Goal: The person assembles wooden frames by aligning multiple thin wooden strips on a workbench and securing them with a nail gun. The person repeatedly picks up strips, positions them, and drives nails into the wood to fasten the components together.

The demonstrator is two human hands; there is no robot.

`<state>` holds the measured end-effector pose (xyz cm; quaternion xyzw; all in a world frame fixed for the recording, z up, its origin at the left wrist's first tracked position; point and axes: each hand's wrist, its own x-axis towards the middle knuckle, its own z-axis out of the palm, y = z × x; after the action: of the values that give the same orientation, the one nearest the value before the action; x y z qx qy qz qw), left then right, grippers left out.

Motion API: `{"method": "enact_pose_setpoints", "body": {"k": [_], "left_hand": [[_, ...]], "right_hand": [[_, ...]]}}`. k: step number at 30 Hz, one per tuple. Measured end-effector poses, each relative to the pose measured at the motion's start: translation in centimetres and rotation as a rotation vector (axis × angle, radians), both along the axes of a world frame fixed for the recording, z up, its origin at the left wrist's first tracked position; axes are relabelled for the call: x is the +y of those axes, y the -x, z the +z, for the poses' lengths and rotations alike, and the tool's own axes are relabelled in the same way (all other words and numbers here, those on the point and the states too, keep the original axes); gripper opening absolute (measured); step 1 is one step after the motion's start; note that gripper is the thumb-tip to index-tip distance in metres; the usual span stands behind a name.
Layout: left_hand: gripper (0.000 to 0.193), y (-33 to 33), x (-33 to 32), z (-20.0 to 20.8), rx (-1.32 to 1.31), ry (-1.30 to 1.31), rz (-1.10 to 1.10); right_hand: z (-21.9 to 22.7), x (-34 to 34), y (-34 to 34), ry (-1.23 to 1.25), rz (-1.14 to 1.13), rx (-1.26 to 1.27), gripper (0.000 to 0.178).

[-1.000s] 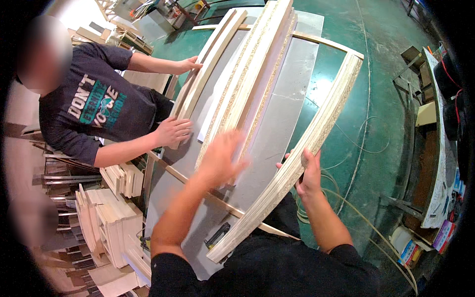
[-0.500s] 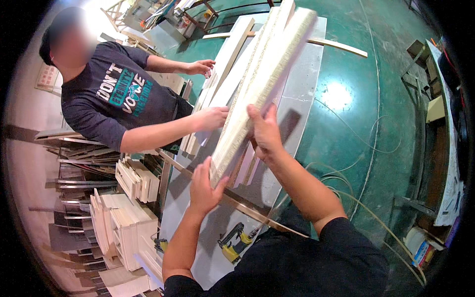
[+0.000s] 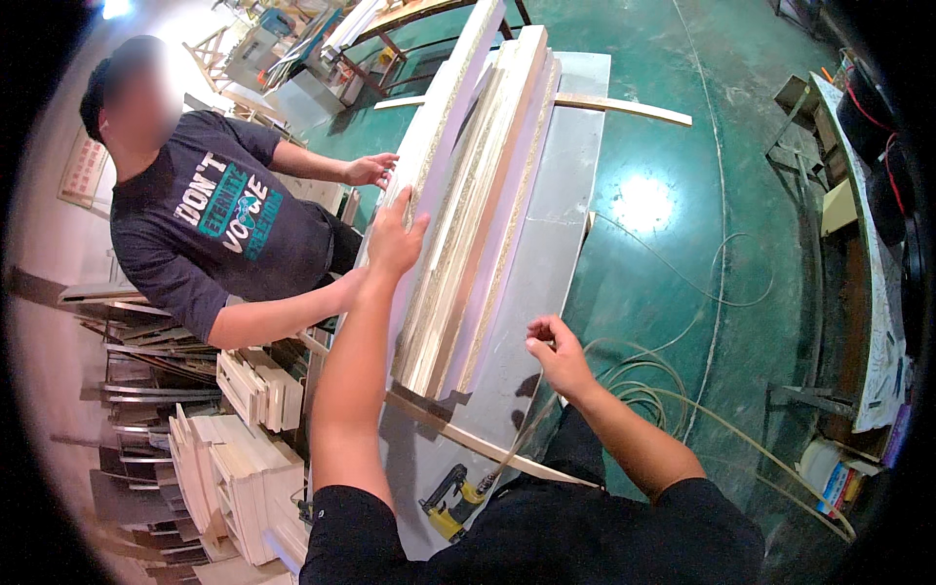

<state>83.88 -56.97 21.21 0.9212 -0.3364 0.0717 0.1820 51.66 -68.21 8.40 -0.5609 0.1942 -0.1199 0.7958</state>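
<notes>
Your left hand (image 3: 393, 237) presses, fingers spread, against the left edge of the stack of chipboard strips (image 3: 478, 210) on the grey tabletop (image 3: 546, 244). Your right hand (image 3: 554, 353), loosely curled and holding nothing, hovers near the tabletop's right edge. Unbraced there, the stack could slide right; the co-worker's hand (image 3: 371, 170) risks pinching.

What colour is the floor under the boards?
The floor is shiny dark green, seen clearly in the head view.
</notes>
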Motion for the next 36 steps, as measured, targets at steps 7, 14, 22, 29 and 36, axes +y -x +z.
{"method": "enact_pose_setpoints", "body": {"k": [7,14,22,29,36], "left_hand": [[0.065,-1.5,-2.9,-2.7,0.05,-0.165,0.049],[0.045,-1.3,-0.5,-6.1,0.068,0.126,-0.183],[0.075,0.7,-3.1,-3.2,0.621,0.169,-0.088],[0.074,5.1,-0.1,-4.2,0.132,0.022,0.108],[0.033,32.1,20.9,-4.7,0.002,0.472,-0.055]], "right_hand": [[-2.0,-1.8,3.8,0.012,-0.035,0.042,0.021],[-3.4,-1.6,5.7,0.028,0.005,0.104,0.019],[-3.4,1.5,3.1,0.102,0.21,0.123,0.02],[-1.8,6.7,2.1,0.117,0.386,0.07,0.025],[0.6,13.6,7.5,0.099,0.864,0.163,0.009]]}}
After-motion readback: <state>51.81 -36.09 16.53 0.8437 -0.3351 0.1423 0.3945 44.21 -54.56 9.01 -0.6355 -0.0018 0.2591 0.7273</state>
